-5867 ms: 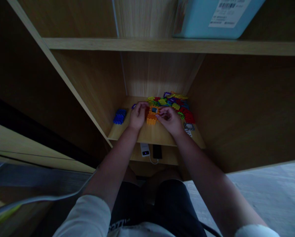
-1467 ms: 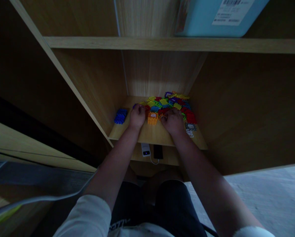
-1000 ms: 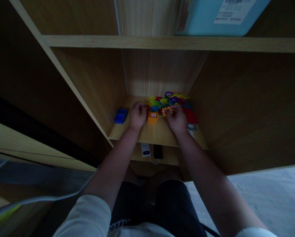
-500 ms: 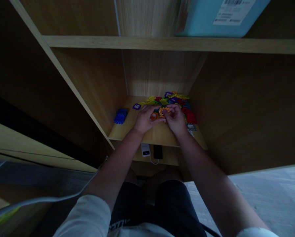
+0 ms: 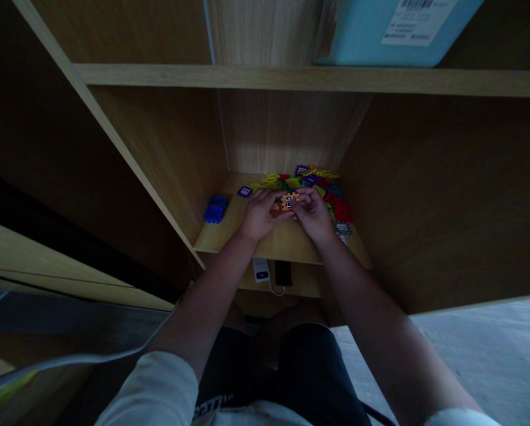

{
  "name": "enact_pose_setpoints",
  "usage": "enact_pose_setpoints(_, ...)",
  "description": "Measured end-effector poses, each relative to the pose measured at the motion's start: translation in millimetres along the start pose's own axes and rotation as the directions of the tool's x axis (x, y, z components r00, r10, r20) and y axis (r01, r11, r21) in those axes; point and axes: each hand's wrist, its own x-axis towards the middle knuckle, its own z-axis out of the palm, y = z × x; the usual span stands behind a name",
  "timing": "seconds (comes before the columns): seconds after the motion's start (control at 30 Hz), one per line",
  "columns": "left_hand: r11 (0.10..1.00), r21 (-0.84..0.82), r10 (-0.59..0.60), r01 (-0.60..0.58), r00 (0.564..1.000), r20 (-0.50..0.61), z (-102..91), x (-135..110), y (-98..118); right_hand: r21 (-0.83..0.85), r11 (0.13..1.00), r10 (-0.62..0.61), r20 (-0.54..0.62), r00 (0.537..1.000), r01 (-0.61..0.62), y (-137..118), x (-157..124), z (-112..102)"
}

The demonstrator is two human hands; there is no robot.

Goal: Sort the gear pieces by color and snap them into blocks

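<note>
Close together above the middle shelf, both my hands are closed around orange puzzle tiles with toothed edges. Between the fingers and thumb of my left hand (image 5: 261, 214) is an orange tile (image 5: 275, 209). My right hand (image 5: 312, 213) pinches another orange tile (image 5: 289, 202) with white marks on its face, held against the first. Whether the two tiles are locked together I cannot tell. Behind my hands lies a loose pile of coloured tiles (image 5: 294, 183), mostly yellow, red, purple and green. A purple tile (image 5: 244, 191) with a white square rests left of the pile.
A blue stack of tiles (image 5: 215, 209) stands at the shelf's left side. Red tiles (image 5: 340, 210) and grey tiles (image 5: 343, 228) lie at the right. Below are a white power bank (image 5: 260, 269) and a black phone-like slab (image 5: 283, 273), joined by a cable. Overhead sits a light-blue box (image 5: 380, 35).
The marked orange tile has shifted slightly left, closer to my left hand, and its face now shows more fully. Both hands keep nearly the same place.
</note>
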Motion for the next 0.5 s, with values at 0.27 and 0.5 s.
enact_pose_setpoints(0.27,0.999,0.033,-0.04,0.04,0.999,-0.004,-0.1,-0.2,-0.2,0.075,0.997,0.025,0.036,0.999,-0.028,-0.6,1.9,-0.7)
enact_pose_setpoints(0.5,0.999,0.012,-0.034,0.034,0.999,-0.018,0.0,-1.1,-0.4,0.232,0.962,0.118,0.108,0.987,-0.141,0.4,2.0,-2.4)
